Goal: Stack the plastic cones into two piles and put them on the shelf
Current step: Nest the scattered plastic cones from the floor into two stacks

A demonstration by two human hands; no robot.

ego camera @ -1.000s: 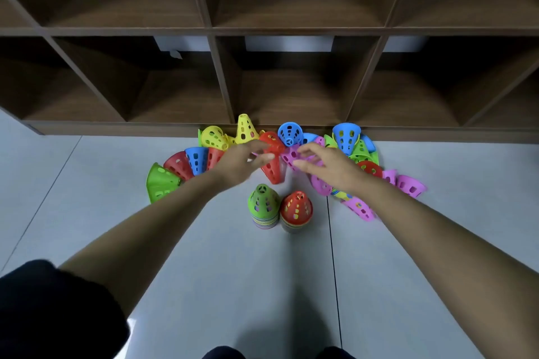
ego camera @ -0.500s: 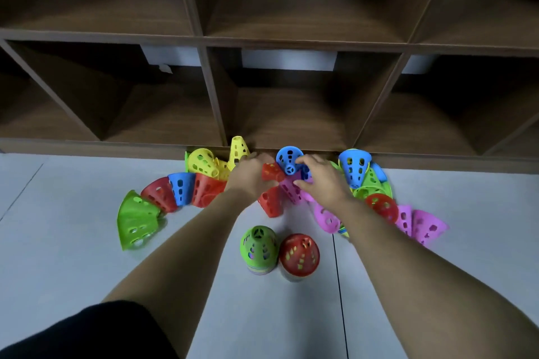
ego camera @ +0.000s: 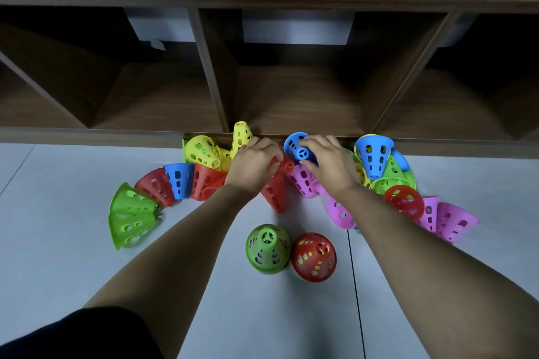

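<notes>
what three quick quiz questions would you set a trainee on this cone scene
1. True or false: the green-topped pile stands on the shelf.
2. Which cone does the right hand grip? A yellow cone, B blue cone, C pink cone.
3. Fill the gap: the left hand grips a ____ cone.

Key: 1 false, it stands on the floor; 2 B; 3 red cone.
</notes>
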